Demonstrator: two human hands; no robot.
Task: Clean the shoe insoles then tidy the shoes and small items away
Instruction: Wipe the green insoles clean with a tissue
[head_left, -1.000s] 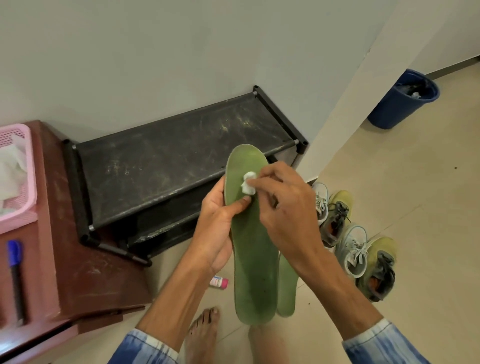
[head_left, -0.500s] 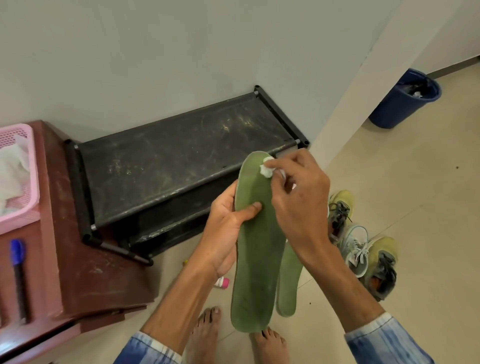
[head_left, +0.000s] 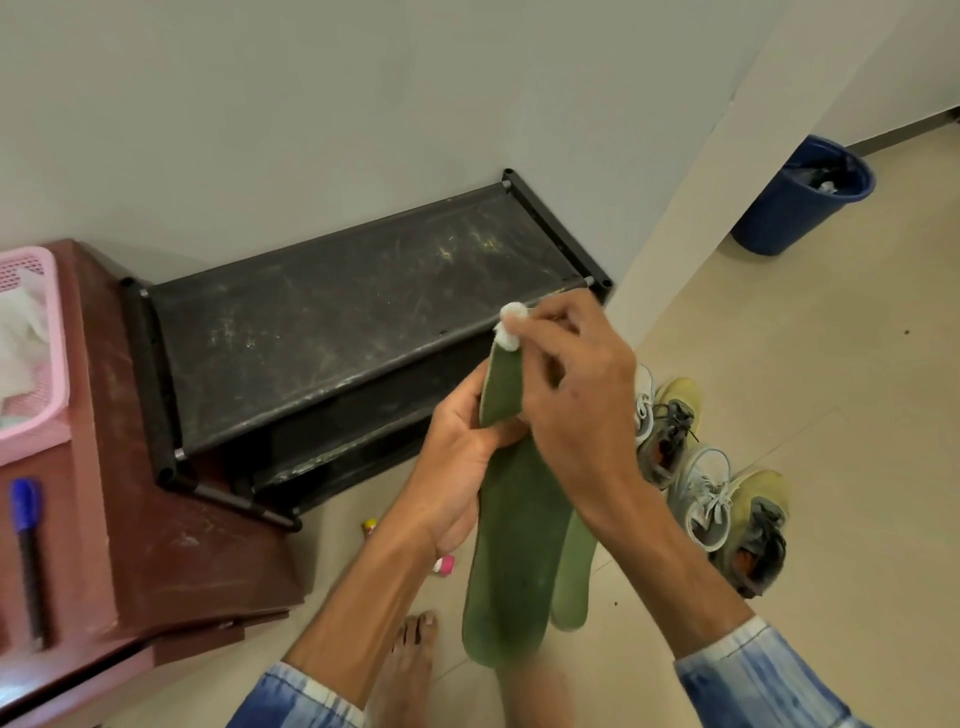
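Note:
A long green insole (head_left: 511, 551) stands upright in front of me, gripped around its middle by my left hand (head_left: 457, 462). A second green insole (head_left: 574, 577) sits behind it, mostly hidden. My right hand (head_left: 571, 395) pinches a small white cotton wad (head_left: 510, 326) against the insole's top tip. A pair of yellow-grey shoes (head_left: 717, 488) with pale laces stands on the floor to the right.
A black shoe rack (head_left: 332, 322) stands against the wall. At left a brown cabinet (head_left: 145, 519) carries a pink basket (head_left: 36, 358) and a blue pen (head_left: 28, 551). A blue bin (head_left: 795, 202) stands at back right. Small pink (head_left: 444, 565) and yellow items lie by my bare feet.
My right hand has slid the cotton wad up the insole from its upper part to the very tip. The left hand keeps its grip on the insole.

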